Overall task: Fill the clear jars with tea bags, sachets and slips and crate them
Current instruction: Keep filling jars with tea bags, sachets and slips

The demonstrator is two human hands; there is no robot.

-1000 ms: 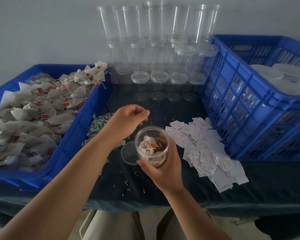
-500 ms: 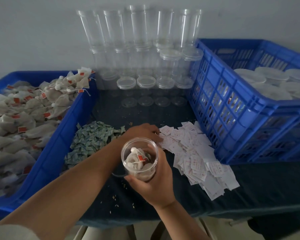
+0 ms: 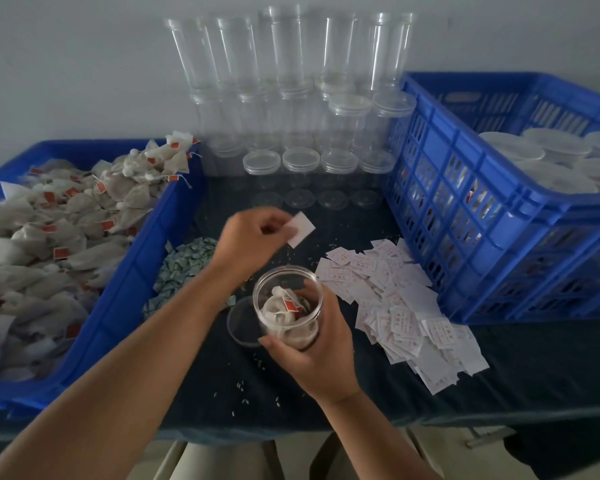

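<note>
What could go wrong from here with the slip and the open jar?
The slip, pinched at one edge by the left hand, might flutter away and miss the jar. The jar is unlidded in the right hand; a knock from the left arm could spill its tea bags.

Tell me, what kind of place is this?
Probably a hand-packing workshop for tea: a blue bin heaped with tea bags, stacked empty clear jars, and a blue crate holding lidded jars.
</note>
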